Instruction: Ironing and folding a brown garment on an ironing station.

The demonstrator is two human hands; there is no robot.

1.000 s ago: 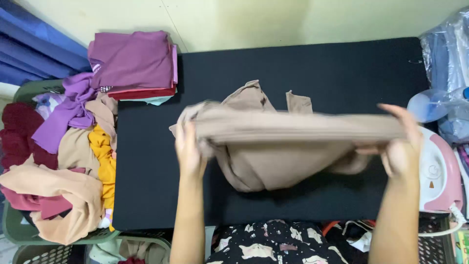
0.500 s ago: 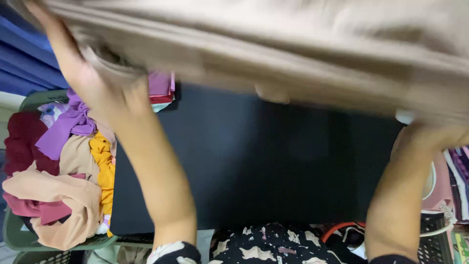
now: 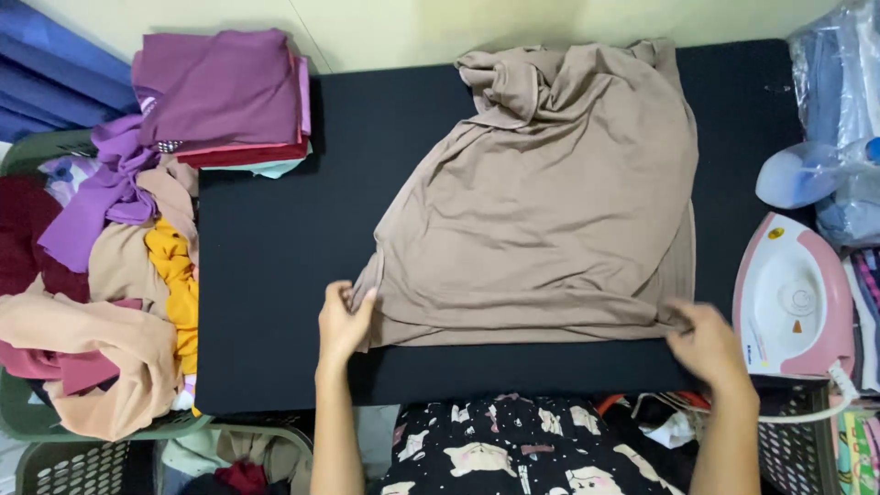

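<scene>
The left hand (image 3: 343, 321) and right hand (image 3: 706, 344), well apart, each pinch a near corner of the beige garment (image 3: 550, 211). The garment's near hem lies just inside the black board (image 3: 266, 275) edge, with bare board to its left.

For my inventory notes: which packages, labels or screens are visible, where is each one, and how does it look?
Clear plastic bag: top right corner, crinkled, blue cloth inside.
Small round sticker: on the pink and white iron at the right edge, yellowish.
No screens visible.

Garment (image 3: 550, 220) on board (image 3: 275, 275) between both hands, clothes heap (image 3: 101, 275) left, iron (image 3: 793, 302) right.
</scene>
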